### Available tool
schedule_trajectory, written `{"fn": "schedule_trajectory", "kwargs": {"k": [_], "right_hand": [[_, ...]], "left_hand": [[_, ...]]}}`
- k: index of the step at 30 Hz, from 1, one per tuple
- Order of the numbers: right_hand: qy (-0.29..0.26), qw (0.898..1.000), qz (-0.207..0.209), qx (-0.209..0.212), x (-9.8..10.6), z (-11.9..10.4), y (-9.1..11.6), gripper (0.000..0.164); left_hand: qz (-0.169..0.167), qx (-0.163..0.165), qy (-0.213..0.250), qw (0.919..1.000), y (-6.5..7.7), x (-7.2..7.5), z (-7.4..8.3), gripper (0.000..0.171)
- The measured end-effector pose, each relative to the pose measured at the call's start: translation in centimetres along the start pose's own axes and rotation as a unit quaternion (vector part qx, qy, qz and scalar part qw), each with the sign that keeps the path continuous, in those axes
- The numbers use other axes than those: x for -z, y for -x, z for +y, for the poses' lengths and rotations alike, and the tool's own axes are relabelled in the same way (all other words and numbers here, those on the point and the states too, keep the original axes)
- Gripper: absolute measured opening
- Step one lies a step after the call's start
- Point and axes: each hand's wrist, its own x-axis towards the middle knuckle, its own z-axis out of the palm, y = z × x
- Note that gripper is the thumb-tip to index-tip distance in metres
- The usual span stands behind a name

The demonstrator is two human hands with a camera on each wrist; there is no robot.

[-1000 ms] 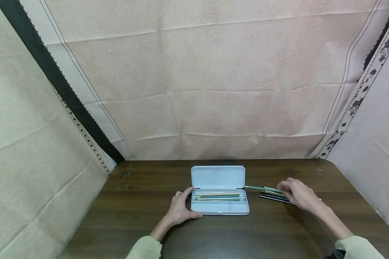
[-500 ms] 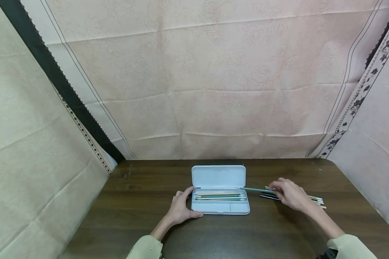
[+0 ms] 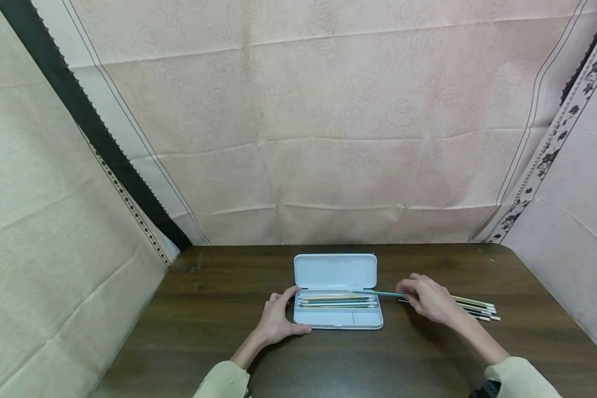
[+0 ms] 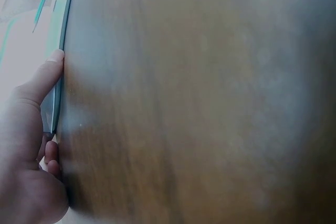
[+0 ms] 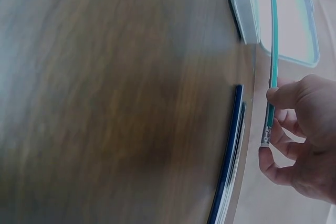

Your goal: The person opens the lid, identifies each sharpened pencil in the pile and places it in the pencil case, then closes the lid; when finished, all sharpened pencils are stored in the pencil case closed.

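A light-blue pencil case (image 3: 323, 318) lies on the table with its lid (image 3: 335, 271) raised at the back. Several pencils (image 3: 336, 304) lie inside its long compartment. My left hand (image 3: 277, 320) grips the case's left end, thumb (image 4: 48, 72) at the front edge and fingers toward the back corner. My right hand (image 3: 428, 298) pinches a teal pencil (image 5: 273, 51) near its white eraser end. The pencil's tip points left, over the back right part of the case. Several loose pencils (image 3: 477, 308) lie beneath and behind the right hand, partly hidden by it.
The brown wooden table (image 3: 378, 365) carries the case and the loose pencils. A pale patterned cloth (image 3: 328, 138) hangs behind the table's far edge. More cloth stands at the left and right sides.
My right hand has moved left with the teal pencil, bringing its tip over the case. The loose pencils' eraser ends have come into sight. My left hand has stayed on the case.
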Motion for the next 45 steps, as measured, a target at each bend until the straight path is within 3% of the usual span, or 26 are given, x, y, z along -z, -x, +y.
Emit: {"fn": "schedule_trajectory", "kwargs": {"k": [28,38,45], "right_hand": [[-0.008,0.999,0.003,0.051,-2.7,-3.5,-2.5,0.021],[-0.028,0.998,-0.022,0.047,-3.5,-4.5,-3.3,0.020],[-0.027,0.997,-0.003,0.072,-4.0,-5.0,-3.7,0.020]], "left_hand": [[0.005,-0.003,0.000,1.0000,-0.1,-0.1,-0.2,0.095],[0.006,-0.010,0.001,0.9999,-0.1,0.0,-0.1,0.095],[0.007,-0.010,-0.003,0.9999,-0.1,-0.1,-0.2,0.095]]}}
